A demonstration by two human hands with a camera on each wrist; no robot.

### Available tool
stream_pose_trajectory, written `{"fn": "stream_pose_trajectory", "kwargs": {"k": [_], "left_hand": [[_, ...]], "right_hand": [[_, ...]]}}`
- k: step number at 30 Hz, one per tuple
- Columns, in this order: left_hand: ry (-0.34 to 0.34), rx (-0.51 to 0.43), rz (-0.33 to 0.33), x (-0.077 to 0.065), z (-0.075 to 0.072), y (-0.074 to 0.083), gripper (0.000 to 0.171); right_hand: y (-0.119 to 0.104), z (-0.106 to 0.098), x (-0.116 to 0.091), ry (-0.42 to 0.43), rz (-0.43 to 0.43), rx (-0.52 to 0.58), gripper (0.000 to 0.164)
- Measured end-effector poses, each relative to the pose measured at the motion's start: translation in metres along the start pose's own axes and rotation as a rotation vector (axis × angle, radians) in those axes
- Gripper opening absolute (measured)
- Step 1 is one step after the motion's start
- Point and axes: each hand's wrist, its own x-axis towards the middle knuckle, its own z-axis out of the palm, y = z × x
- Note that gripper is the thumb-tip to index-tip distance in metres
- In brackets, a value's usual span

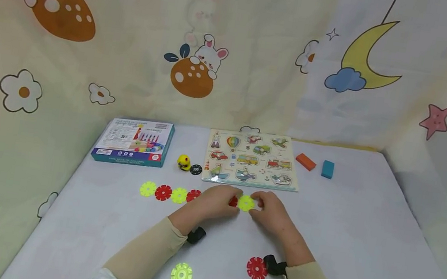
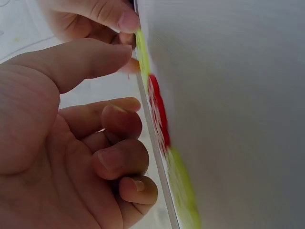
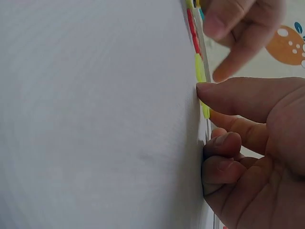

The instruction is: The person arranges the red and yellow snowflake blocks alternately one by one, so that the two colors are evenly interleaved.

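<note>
A row of notched plastic snowflake discs, alternating yellow-green and red, lies on the white table; its left end is a yellow-green disc (image 1: 148, 189). My right hand (image 1: 275, 214) pinches the yellow-green snowflake disc (image 1: 246, 203) at the right end between thumb and forefinger. Just left of it is a red snowflake disc (image 1: 233, 201), partly covered by my left hand (image 1: 215, 202). In the left wrist view, the thumb and forefinger of that hand stand apart beside the row, nothing between them. The row's middle is hidden behind the left hand.
Nearer me lie a yellow-green disc (image 1: 182, 276) and two red discs (image 1: 257, 269), one close to the right wrist camera. Behind the row are a boxed set (image 1: 133, 141), a yellow duck (image 1: 184, 162), a black chip (image 1: 196, 170), a picture puzzle board (image 1: 253, 160), and orange (image 1: 305, 162) and blue (image 1: 327, 169) blocks.
</note>
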Motion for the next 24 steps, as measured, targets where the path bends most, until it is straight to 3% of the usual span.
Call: {"fn": "stream_pose_trajectory", "kwargs": {"k": [6,13,18,22,24], "left_hand": [[-0.032,0.017,0.053,0.011,0.002,0.007,0.047],[-0.023,0.016,0.082,0.008,0.003,0.006,0.046],[-0.014,0.011,0.090,0.006,0.002,0.006,0.046],[-0.013,0.018,0.090,0.006,0.002,0.006,0.046],[-0.018,0.014,0.089,0.007,0.002,0.006,0.046]], "right_hand": [[0.002,-0.005,-0.007,0.001,-0.028,0.007,0.039],[0.010,-0.012,-0.043,0.004,-0.004,0.074,0.029],[0.009,-0.009,-0.073,-0.096,-0.005,0.120,0.025],[0.006,-0.002,-0.093,-0.199,-0.016,0.089,0.035],[0.005,0.002,-0.101,-0.210,-0.012,0.055,0.040]]}}
